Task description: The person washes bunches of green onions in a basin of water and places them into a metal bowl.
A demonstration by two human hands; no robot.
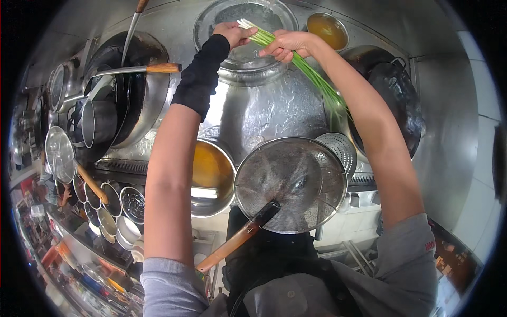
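Observation:
A bunch of green onions (313, 75) slants across the upper middle, white ends to the left and green tops hanging down to the right. My left hand (236, 33), below a black sleeve, pinches the white ends. Farther along the stalks, my right hand (287, 45) is wrapped around the bunch. Both hands are over a large round metal basin (245, 65) that seems to hold water. Partly behind my right forearm, the tips of the green tops are hard to make out.
Nearest me lies a wooden-handled mesh strainer (291, 184), overlapping a perforated skimmer (338, 150). A pot of amber liquid (212, 166) stands left of it, another bowl of liquid (326, 29) at the back. Woks (154, 51) (396, 91) flank the steel counter. Ladle handles (164, 68) jut out leftward.

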